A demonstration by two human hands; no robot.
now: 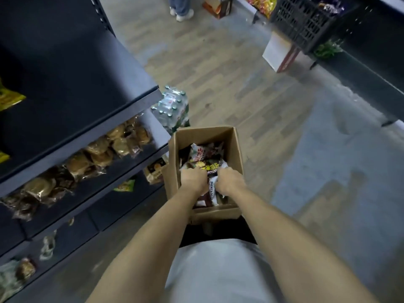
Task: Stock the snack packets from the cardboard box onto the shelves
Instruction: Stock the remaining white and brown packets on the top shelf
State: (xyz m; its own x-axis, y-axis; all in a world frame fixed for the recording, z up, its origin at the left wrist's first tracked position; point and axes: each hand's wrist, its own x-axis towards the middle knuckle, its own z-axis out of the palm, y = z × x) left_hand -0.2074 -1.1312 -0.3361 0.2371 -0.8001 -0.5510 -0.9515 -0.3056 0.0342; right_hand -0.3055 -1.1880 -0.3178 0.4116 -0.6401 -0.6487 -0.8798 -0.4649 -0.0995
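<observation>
An open cardboard box (237, 147) stands on the floor in front of me, part full of snack packets (202, 155) printed in white, brown, red and yellow. Both my hands are down inside it. My left hand (193, 179) grips the packets on the left, its fingers curled into them. My right hand (229, 181) grips the packets on the right, fingertips hidden among the wrappers. The dark metal shelves (140, 106) run along my left; the middle tier holds clear-wrapped baked goods (98, 156).
A shrink-wrapped pack of water bottles (172, 108) stands on the floor just beyond the box, against the shelf end. Across the aisle are a black plastic crate (306, 20), a white box (281, 52) and another dark shelf. A person's legs (181, 7) stand far up the aisle.
</observation>
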